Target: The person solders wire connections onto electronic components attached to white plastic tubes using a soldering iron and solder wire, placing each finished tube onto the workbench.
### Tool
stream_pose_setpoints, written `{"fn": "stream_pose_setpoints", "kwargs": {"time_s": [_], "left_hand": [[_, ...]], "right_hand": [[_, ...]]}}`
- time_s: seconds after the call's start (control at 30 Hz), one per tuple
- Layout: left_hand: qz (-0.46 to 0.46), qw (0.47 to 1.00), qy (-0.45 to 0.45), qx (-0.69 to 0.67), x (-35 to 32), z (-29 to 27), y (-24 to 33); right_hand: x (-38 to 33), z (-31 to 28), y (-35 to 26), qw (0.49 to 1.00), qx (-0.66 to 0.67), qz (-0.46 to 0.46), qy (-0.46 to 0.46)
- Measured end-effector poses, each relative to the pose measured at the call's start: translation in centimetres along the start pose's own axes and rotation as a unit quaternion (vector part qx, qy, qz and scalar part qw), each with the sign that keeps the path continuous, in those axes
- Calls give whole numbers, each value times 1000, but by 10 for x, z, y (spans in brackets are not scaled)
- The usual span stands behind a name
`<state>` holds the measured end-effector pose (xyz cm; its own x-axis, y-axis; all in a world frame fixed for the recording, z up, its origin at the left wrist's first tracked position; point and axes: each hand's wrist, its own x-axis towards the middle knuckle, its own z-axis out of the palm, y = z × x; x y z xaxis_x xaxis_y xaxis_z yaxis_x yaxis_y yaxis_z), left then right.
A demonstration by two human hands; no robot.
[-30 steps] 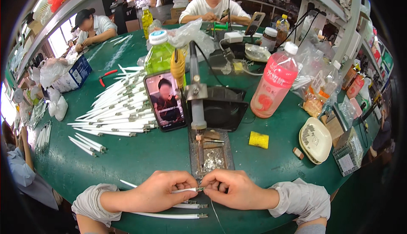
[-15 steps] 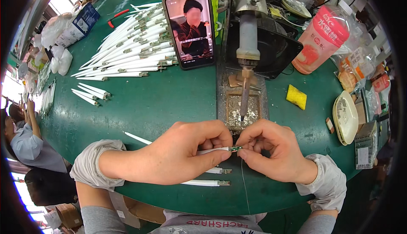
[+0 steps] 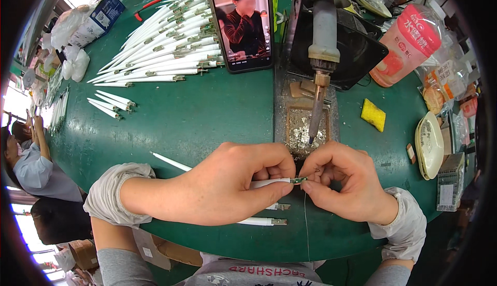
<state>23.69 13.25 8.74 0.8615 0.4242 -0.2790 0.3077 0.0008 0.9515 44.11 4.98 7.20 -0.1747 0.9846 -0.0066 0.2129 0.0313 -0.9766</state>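
Pinching white stick (image 3: 273, 182) unchanged, left fingers (image 3: 277, 154), right fingers (image 3: 317, 189) seemingly on wire (image 3: 306, 224)

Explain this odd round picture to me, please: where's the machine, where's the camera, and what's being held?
There's no robot here, just a person's own two bare hands. The camera is worn on their head, looking down; its fisheye lens bends straight edges. The left hand holds a white stick. The right hand has its fingertips at the stick's small green end, and a thin wire hangs below them; exactly what they grip is hard to see.

On the green table lies a pile of similar sticks, near a propped-up phone. What looks like a soldering iron points down just beyond the hands. To the right are a yellow sponge and a pink bottle.
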Motion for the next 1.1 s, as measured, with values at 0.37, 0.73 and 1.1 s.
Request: {"fn": "stream_pose_setpoints", "kwargs": {"time_s": [0.37, 0.73, 1.1], "left_hand": [[66, 994, 43, 79, 2, 1, -2], [-31, 997, 35, -65, 7, -3, 2], [-28, 994, 71, -73, 16, -6, 4]], "right_hand": [[2, 0, 6, 999, 30, 24, 2], [12, -15, -8, 949, 242, 193, -65], [7, -24, -17, 966, 181, 168, -73]]}}
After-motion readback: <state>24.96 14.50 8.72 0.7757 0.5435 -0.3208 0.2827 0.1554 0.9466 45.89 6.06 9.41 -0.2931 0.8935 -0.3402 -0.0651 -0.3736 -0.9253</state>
